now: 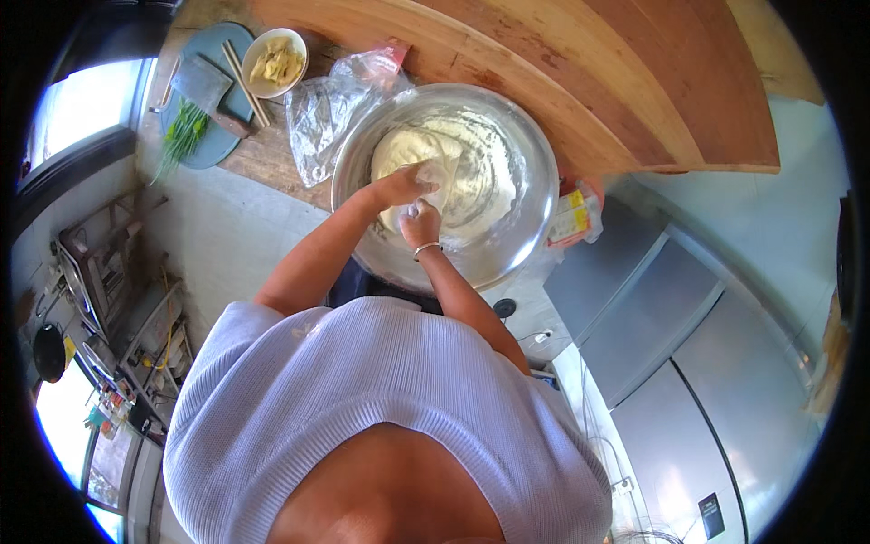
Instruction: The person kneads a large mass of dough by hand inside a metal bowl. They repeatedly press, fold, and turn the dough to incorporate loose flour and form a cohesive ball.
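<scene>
A wide steel basin holds a pale, rounded mass of dough, with loose white flour smeared beside it. My left hand reaches over the dough, its floury fingers stretched out and partly blurred into the pale mass. Just below it, close to the left fingertips, is my right hand, its fingers curled and dusted with flour. A bracelet circles the right wrist. Whatever the right fingers may enclose is hidden.
Left of the basin lies a crumpled clear plastic bag. Beyond it are a bowl of yellowish pieces, chopsticks, a cleaver and green onions on a round board. A package sits right of the basin, near a grey fridge.
</scene>
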`<state>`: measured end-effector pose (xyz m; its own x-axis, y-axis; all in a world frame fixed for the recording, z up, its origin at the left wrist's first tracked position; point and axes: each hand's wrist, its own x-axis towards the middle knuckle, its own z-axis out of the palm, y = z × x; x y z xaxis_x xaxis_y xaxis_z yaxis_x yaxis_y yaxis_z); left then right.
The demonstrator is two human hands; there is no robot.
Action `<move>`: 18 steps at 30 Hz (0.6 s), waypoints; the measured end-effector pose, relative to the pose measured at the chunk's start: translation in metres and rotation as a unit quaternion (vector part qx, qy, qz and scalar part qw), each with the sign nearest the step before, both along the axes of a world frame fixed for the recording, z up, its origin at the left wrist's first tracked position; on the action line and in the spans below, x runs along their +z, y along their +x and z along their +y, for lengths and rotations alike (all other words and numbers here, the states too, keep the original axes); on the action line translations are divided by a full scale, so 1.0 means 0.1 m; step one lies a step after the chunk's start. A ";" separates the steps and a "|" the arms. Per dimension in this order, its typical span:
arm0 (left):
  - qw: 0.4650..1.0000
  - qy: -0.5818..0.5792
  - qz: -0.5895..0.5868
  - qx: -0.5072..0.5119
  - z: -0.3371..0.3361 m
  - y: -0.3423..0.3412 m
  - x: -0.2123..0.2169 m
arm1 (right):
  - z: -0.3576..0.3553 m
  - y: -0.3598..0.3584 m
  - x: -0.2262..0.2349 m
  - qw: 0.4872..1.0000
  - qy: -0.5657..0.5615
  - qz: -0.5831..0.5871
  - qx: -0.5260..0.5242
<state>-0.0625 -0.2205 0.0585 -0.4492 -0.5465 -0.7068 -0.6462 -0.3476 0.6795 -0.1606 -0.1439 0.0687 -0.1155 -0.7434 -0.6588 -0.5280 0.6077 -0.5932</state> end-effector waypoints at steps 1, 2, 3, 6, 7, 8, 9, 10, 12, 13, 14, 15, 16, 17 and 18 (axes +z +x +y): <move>0.999 -0.049 0.008 0.018 0.08 0.07 0.04 | 0.01 0.04 -0.08 0.998 -0.018 0.039 0.043; 0.994 -0.098 0.015 0.037 0.12 0.13 0.06 | 0.04 0.09 -0.21 0.993 -0.035 0.078 0.087; 0.993 -0.100 -0.007 0.067 0.19 0.15 0.16 | 0.15 0.11 -0.28 0.984 -0.039 0.115 0.132; 0.978 -0.134 -0.082 0.137 0.23 0.23 0.36 | -0.12 0.16 -0.43 0.982 0.103 0.113 0.109; 0.975 -0.129 -0.094 0.152 0.29 0.30 0.34 | -0.24 0.22 -0.28 0.977 0.121 0.121 0.127; 0.972 -0.124 -0.105 0.167 0.34 0.38 0.29 | -0.36 0.26 -0.12 0.970 0.183 0.133 0.091; 0.970 -0.122 -0.110 0.178 0.38 0.40 0.27 | -0.40 0.26 -0.15 0.965 0.195 0.135 0.112; 0.960 -0.165 -0.107 0.197 0.42 0.40 0.24 | -0.46 0.26 -0.19 0.960 0.207 0.136 0.133; 0.963 -0.139 -0.082 0.215 0.37 0.35 0.22 | -0.48 0.15 -0.46 0.946 0.179 0.114 0.245; 0.963 -0.123 -0.076 0.229 0.37 0.33 0.27 | -0.52 0.12 -0.44 0.938 0.207 0.072 0.270; 0.957 -0.136 -0.084 0.244 0.36 0.30 0.29 | -0.56 0.09 -0.42 0.926 0.235 0.030 0.292; 0.958 -0.127 -0.095 0.238 0.42 0.32 0.35 | -0.59 0.08 -0.36 0.913 0.261 -0.010 0.313; 0.960 -0.129 -0.094 0.228 0.40 0.28 0.42 | -0.24 0.03 -0.59 0.969 0.109 0.078 0.206; 0.959 -0.135 -0.099 0.230 0.35 0.28 0.42 | 0.03 0.01 -0.57 0.946 -0.126 0.153 0.255; 0.944 -0.113 -0.048 0.308 0.51 0.35 0.20 | 0.12 -0.05 -0.41 0.948 -0.147 0.107 0.261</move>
<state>-0.0278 -0.1694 0.0782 0.0628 -0.8240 -0.5630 -0.4313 -0.5311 0.7293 -0.1658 -0.1315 0.0280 0.2109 -0.8838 -0.4177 -0.8389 0.0557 -0.5415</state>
